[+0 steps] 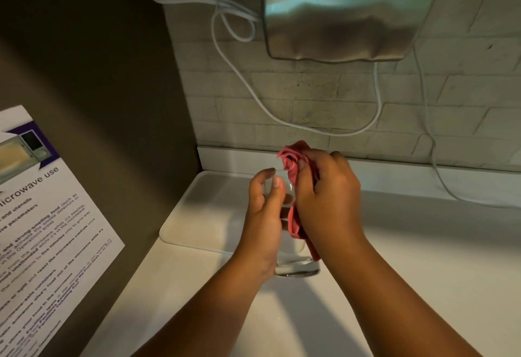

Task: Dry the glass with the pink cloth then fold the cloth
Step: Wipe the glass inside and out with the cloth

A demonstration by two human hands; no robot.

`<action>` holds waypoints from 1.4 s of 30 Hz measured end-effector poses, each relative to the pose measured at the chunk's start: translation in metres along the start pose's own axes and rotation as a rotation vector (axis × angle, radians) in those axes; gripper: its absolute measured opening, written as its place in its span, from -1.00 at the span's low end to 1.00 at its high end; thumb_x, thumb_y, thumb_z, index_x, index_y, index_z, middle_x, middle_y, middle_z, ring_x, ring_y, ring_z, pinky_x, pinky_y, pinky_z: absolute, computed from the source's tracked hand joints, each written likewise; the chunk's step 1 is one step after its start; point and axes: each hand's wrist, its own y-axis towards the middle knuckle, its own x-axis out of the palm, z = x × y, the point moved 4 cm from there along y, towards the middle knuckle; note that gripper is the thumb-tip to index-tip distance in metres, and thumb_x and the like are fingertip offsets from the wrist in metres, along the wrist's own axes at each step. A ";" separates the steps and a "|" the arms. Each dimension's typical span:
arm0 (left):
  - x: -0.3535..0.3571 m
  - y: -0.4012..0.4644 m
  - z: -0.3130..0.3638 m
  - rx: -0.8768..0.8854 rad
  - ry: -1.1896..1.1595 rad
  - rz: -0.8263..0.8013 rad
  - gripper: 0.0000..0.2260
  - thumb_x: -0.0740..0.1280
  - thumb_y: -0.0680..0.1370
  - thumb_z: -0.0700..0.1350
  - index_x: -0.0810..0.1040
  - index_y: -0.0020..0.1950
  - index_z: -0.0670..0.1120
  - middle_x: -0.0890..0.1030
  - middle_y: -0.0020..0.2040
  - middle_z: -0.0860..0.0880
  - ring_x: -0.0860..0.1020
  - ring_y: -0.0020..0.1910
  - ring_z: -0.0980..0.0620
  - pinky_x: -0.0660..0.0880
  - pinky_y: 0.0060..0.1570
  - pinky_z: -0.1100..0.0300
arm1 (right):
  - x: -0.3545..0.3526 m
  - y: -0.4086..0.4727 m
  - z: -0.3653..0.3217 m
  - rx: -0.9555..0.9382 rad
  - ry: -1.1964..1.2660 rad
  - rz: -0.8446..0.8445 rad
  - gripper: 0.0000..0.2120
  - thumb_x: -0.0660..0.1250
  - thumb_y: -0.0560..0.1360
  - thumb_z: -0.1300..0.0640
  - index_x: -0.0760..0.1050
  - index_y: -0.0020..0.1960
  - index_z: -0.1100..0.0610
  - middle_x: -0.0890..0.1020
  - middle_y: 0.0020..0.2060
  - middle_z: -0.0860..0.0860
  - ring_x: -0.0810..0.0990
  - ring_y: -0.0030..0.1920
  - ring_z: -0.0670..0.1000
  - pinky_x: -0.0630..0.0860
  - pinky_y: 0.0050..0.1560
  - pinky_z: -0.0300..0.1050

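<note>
A clear drinking glass (296, 267) is held upright above the white counter, its thick base showing below my hands. My left hand (265, 215) wraps around its left side. My right hand (327, 198) grips the bunched pink cloth (293, 159) and presses it against the glass's right side and rim. Part of the cloth sticks up above my fingers, and another strip hangs down along the glass under my palm. The middle of the glass is hidden by both hands.
A white tray (203, 210) lies on the counter (423, 258) behind my left hand. A steel hand dryer (346, 12) hangs on the tiled wall, with white cables (253, 94) looping below it. A microwave-use notice (42, 215) is on the dark left wall.
</note>
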 end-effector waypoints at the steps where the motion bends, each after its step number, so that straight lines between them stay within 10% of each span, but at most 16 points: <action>1: -0.002 0.004 0.003 -0.004 -0.033 0.013 -0.62 0.24 0.57 0.29 0.51 0.35 0.23 0.74 0.17 -0.04 0.73 0.13 -0.04 0.67 0.05 0.01 | 0.000 -0.004 0.000 -0.006 0.010 -0.013 -0.77 0.28 0.59 0.15 0.60 0.21 0.02 0.56 -0.07 -0.04 0.47 -0.17 -0.15 0.34 -0.18 -0.51; 8: -0.013 0.025 0.023 -0.029 -0.153 0.039 -0.79 0.25 0.68 0.15 0.54 0.27 0.16 0.77 -0.10 -0.02 0.74 -0.07 -0.01 0.65 -0.10 0.10 | 0.005 -0.049 -0.012 -0.150 -0.024 -0.158 -0.79 0.28 0.61 0.06 0.54 0.23 -0.02 0.50 -0.06 -0.12 0.45 -0.25 -0.16 0.33 -0.28 -0.48; 18: -0.004 0.002 0.006 -0.048 -0.096 -0.140 -0.61 0.23 0.60 0.26 0.53 0.35 0.13 0.75 0.06 -0.09 0.73 0.00 -0.07 0.66 -0.08 0.03 | -0.008 -0.008 0.004 -0.026 0.141 0.018 -0.80 0.32 0.58 0.17 0.62 0.16 0.03 0.61 -0.07 -0.04 0.52 -0.10 -0.19 0.36 -0.09 -0.50; 24: -0.018 0.005 0.009 -0.151 -0.300 -0.116 -0.36 0.24 0.54 0.30 0.46 0.37 -0.19 0.69 0.12 -0.33 0.71 -0.06 -0.24 0.62 -0.08 -0.09 | -0.037 -0.008 0.006 0.047 0.487 0.103 -0.87 0.37 0.55 0.09 0.64 0.05 -0.09 0.68 -0.11 -0.09 0.66 -0.08 -0.09 0.58 -0.07 -0.14; 28: -0.022 0.013 0.017 -0.245 -0.540 -0.212 -0.50 0.19 0.54 0.27 0.57 0.05 -0.17 0.72 -0.03 -0.31 0.72 -0.22 -0.27 0.66 -0.22 -0.01 | -0.058 -0.004 0.017 0.167 0.644 0.136 -0.91 0.38 0.55 0.05 0.65 -0.01 -0.06 0.70 -0.20 -0.12 0.62 -0.25 -0.11 0.53 -0.23 -0.22; 42: -0.013 0.021 0.015 -0.247 -0.461 -0.263 -0.43 0.34 0.46 0.31 0.56 0.15 -0.18 0.66 -0.18 -0.16 0.71 -0.18 -0.20 0.68 -0.12 -0.08 | -0.051 -0.025 0.048 0.295 0.553 0.024 -0.88 0.37 0.58 0.05 0.64 0.01 -0.16 0.70 -0.19 -0.12 0.63 -0.26 -0.14 0.51 -0.26 -0.30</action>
